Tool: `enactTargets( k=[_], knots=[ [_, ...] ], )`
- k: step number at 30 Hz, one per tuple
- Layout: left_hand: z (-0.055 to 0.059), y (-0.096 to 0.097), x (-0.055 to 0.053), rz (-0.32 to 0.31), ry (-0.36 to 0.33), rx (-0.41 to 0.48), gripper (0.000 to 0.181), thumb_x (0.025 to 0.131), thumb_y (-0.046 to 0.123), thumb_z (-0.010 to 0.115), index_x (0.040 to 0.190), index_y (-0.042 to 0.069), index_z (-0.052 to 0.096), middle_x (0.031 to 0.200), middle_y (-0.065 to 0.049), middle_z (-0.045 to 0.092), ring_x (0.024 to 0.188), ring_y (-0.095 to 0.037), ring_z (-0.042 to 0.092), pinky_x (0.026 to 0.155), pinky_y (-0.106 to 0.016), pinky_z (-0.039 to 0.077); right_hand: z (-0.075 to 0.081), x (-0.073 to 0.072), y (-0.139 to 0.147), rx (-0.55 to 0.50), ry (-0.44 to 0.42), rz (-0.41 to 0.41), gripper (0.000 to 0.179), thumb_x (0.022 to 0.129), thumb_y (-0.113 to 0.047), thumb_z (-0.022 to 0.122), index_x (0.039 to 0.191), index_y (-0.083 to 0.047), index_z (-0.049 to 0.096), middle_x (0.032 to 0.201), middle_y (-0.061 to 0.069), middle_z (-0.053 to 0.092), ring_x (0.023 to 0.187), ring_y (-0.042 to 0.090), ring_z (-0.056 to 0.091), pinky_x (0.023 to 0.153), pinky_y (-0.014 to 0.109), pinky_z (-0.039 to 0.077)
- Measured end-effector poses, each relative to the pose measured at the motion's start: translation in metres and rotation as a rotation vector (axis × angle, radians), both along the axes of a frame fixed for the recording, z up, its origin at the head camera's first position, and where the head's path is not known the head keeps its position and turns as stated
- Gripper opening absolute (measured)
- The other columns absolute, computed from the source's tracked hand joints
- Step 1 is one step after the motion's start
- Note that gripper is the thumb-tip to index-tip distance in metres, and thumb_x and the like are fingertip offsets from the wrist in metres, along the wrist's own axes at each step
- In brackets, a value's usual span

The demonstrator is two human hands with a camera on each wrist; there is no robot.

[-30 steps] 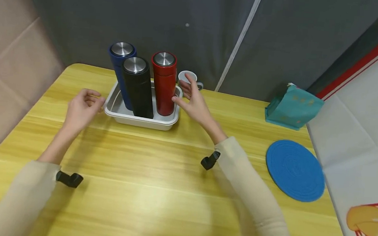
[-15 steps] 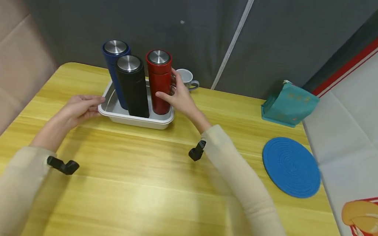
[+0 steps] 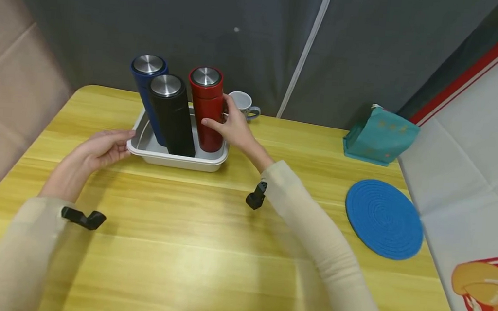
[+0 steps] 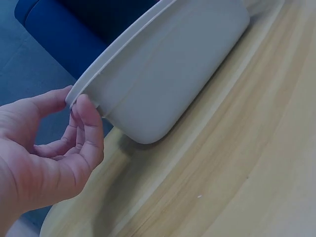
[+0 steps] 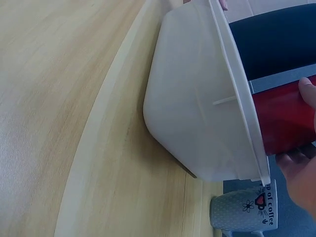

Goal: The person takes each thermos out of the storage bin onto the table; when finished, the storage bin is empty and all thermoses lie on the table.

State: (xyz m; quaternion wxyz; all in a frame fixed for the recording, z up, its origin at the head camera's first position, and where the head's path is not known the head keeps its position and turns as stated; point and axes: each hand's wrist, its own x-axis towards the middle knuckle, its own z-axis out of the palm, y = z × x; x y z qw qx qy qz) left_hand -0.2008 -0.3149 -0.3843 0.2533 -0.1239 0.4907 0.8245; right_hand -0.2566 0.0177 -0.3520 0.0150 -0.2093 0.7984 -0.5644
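A white rectangular tray holds three metal-lidded thermos flasks. The blue flask is at the back left, and the black flask leans in front of it. My right hand grips the red flask on the tray's right side, thumb in front and fingers behind. At the tray's left end, my left hand pinches the rim between thumb and fingers. The left wrist view shows that pinch on the tray's corner. The red flask's base is inside the tray.
A white mug printed with "cup of coffee" stands just behind the tray's right end. Farther right on the wooden table are a teal bag and a round blue mat. A grey curtain hangs behind the table.
My left hand has come to the tray's left rim and pinched it. The right hand has closed around the red flask. The whole view has shifted slightly.
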Motion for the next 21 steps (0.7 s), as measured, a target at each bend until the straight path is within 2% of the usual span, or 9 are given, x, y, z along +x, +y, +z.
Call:
enactTargets(
  k=[5,9,17,21],
  knots=[
    [-0.0004,-0.0008,0.0015,-0.003,-0.006,0.005,0.019,0.099,0.007,0.053,0.094,0.001,0.069,0.092,-0.013,0.068,0.083,-0.019,0.066,0.072,-0.028,0.055,0.0004,-0.0008,-0.0004,0.012,-0.027,-0.011,0.075,0.084,-0.017,0.078,0.143,-0.005,0.034,0.133,0.01,0.05,0.116,0.018,0.053,0.096,0.026,0.045],
    [-0.0015,-0.0014,0.003,-0.008,0.028,-0.014,0.019,0.099,0.007,0.053,0.094,0.003,0.07,0.093,-0.013,0.068,0.084,-0.019,0.066,0.073,-0.028,0.055,0.0013,-0.0003,-0.0005,0.034,-0.04,-0.012,0.075,0.084,-0.018,0.077,0.143,-0.006,0.034,0.134,0.009,0.05,0.116,0.019,0.053,0.096,0.028,0.046],
    [-0.0091,-0.0041,0.0061,-0.018,0.141,0.043,0.023,0.102,0.004,0.044,0.099,0.002,0.067,0.099,-0.015,0.068,0.09,-0.021,0.067,0.076,-0.031,0.055,0.0042,0.0006,-0.0021,0.034,-0.053,-0.003,0.075,0.083,-0.017,0.078,0.143,-0.006,0.035,0.133,0.008,0.051,0.115,0.019,0.054,0.094,0.027,0.047],
    [-0.0098,-0.003,0.0098,-0.007,0.191,0.028,0.02,0.101,0.003,0.045,0.1,0.002,0.065,0.098,-0.014,0.067,0.089,-0.02,0.066,0.074,-0.029,0.055,0.0052,0.002,-0.0021,0.028,-0.046,-0.003,0.074,0.083,-0.015,0.078,0.142,-0.004,0.036,0.132,0.01,0.052,0.114,0.02,0.055,0.093,0.027,0.047]
  ],
)
